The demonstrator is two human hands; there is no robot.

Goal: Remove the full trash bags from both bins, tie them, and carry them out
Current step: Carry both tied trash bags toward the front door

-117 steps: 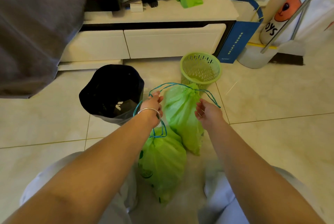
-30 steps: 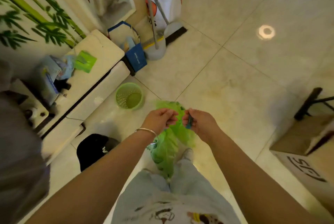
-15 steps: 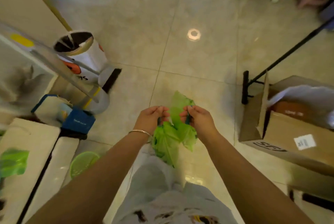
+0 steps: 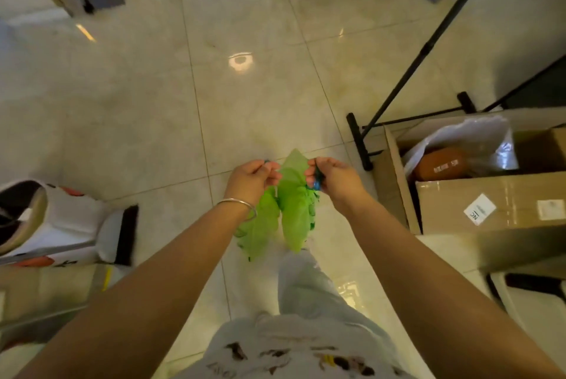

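Beige glossy tile floor (image 4: 147,109) beneath and all around both hands, with a round light reflection ahead of them. Open cardboard box (image 4: 477,195) right of the right hand, holding a clear plastic bag and a brown item, white labels on its near flap. Black stand (image 4: 407,78) slanting up beyond the box. White container with orange print (image 4: 58,225) lying well to the left of the left hand. Pale trouser leg (image 4: 306,286) below the hands. Two green trash bags (image 4: 284,210) hanging side by side between and under the hands, clear of the floor. Left hand (image 4: 252,178), fingers curled, pinching the top of the left bag. Right hand (image 4: 332,178), fingers curled, pinching the blue drawstring (image 4: 317,184) of the right bag. Silver bracelet (image 4: 237,205) round the left wrist.
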